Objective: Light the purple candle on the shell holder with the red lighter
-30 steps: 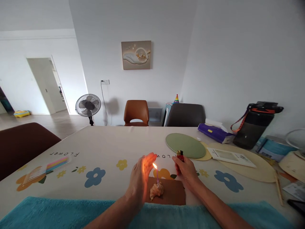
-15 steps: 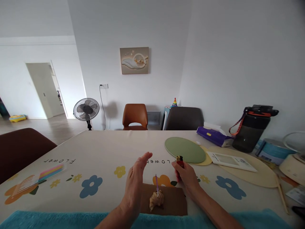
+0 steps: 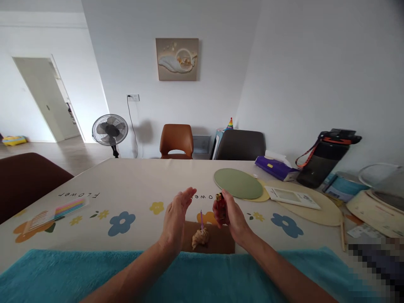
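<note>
A thin purple candle (image 3: 202,221) stands upright in a knobbly, light-brown lump that looks like a ginger root (image 3: 199,239). The lump rests on a brown cardboard piece (image 3: 221,240). Just left of the candle my left hand (image 3: 176,219) is held up on edge, fingers extended and holding nothing. On the other side, my right hand (image 3: 232,214) grips a dark red lighter (image 3: 221,207) upright, with the thumb near its top. No flame shows at the lighter or at the wick.
A teal towel (image 3: 189,277) covers the table's near edge. Candles in a clear pack (image 3: 70,208) lie left. Toward the right are a green placemat (image 3: 238,183), a white frame (image 3: 292,197), a purple tissue pack (image 3: 276,169), a dark bottle (image 3: 323,162) and a cream appliance (image 3: 375,212).
My right hand has brought the lighter left, closer to the candle, and turned it more into view. My left hand stays raised beside the candle. The camera view has tilted down.
</note>
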A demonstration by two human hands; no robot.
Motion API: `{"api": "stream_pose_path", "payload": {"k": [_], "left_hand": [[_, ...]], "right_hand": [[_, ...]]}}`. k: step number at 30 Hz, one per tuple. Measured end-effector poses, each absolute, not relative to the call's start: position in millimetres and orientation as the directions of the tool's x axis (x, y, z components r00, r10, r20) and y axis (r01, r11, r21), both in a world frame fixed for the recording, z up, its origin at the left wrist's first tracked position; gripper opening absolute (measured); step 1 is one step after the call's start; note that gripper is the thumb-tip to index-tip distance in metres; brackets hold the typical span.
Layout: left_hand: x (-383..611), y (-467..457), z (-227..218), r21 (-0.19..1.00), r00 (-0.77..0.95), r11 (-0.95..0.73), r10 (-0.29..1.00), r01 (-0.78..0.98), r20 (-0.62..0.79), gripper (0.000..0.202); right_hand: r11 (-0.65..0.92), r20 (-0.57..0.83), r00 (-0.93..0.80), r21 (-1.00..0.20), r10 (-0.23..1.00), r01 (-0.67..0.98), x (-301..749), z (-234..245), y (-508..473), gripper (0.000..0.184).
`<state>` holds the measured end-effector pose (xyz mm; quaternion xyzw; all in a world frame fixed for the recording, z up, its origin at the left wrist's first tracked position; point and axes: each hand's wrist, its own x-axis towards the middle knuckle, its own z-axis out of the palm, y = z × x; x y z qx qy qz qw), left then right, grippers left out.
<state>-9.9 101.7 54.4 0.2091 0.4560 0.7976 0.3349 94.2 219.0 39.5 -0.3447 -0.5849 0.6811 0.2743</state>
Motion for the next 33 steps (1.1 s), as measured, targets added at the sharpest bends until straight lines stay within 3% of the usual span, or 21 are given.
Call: {"api": "stream_pose_path", "payload": {"k": [7, 12, 17, 23, 29, 33], "left_hand": [[-15, 106, 43, 0.866, -0.704, -0.314, 0.708, -0.389, -0.060, 0.035], [-26, 112, 16, 0.853, -0.714, -0.269, 0.682, -0.446, -0.158, 0.033], [-30, 115, 2, 0.891, -0.703, -0.283, 0.710, -0.354, -0.054, 0.034], [-28, 113, 4, 0.905, -0.698, -0.274, 0.715, -0.326, -0.035, 0.034], [-23, 110, 12, 0.906, -0.701, -0.261, 0.711, -0.332, -0.052, 0.036], [-19, 110, 15, 0.900, -0.696, -0.263, 0.716, -0.347, -0.059, 0.036]], "right_hand": [[-0.155, -0.190, -0.591, -0.982, 0.784, 0.110, 90, 47, 203, 0.055], [-0.179, -0.181, -0.599, -0.982, 0.780, 0.064, 86, 36, 201, 0.052], [-0.172, -0.145, -0.549, -0.985, 0.823, 0.003, 85, 27, 206, 0.051], [-0.169, -0.117, -0.521, -0.984, 0.845, -0.053, 86, 25, 211, 0.051], [-0.157, -0.119, -0.530, -0.987, 0.840, -0.028, 88, 33, 204, 0.051], [-0.099, -0.124, -0.503, -0.992, 0.855, 0.076, 89, 47, 197, 0.048]]}}
